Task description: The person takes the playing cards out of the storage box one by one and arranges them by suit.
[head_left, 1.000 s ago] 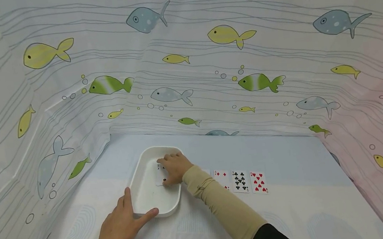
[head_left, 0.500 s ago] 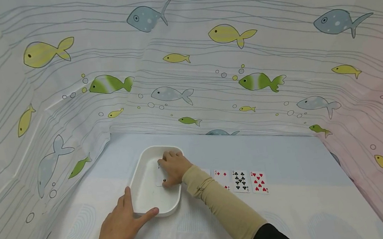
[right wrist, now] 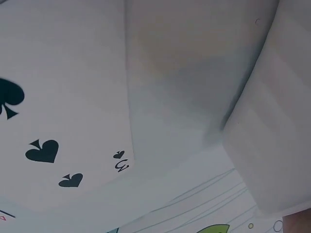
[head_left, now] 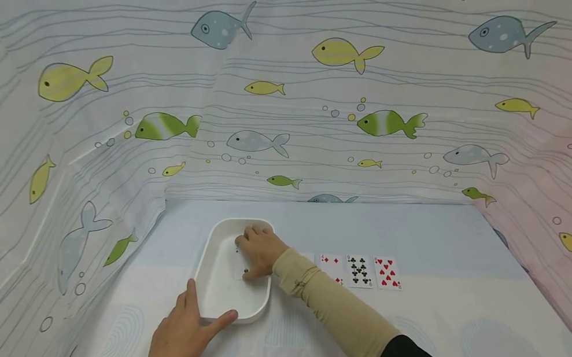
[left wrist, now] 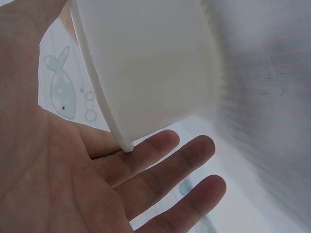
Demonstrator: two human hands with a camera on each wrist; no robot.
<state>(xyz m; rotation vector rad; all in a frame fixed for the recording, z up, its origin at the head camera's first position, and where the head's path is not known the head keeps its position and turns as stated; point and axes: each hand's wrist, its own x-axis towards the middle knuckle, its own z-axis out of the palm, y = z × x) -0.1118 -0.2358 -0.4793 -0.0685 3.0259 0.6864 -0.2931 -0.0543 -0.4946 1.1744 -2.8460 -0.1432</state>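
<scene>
My left hand (head_left: 179,335) touches the near left corner of a white tray (head_left: 216,293), thumb along the near rim and forefinger against the left side. Its fingers look nearly straight beside the tray wall (left wrist: 155,68) in the left wrist view. Inside the tray, my right hand (head_left: 261,252) grips a playing card (head_left: 240,263) between curled fingers at the far end and thumb at the near end. Seen close up in the right wrist view, it is a three of spades card (right wrist: 73,97). Most of its right half is hidden under the hand in the head view.
Right of the tray lie a four of diamonds (head_left: 330,260), a clubs card (head_left: 359,271) and a hearts card (head_left: 387,273) in a row. Another card (head_left: 308,255) is mostly behind the right sleeve. A fish-print curtain (head_left: 304,106) surrounds the table (head_left: 428,233).
The right hand's fingers have shifted slightly over the card since a second ago, and the card shows at a slightly different tilt. The left hand and tray stay put.
</scene>
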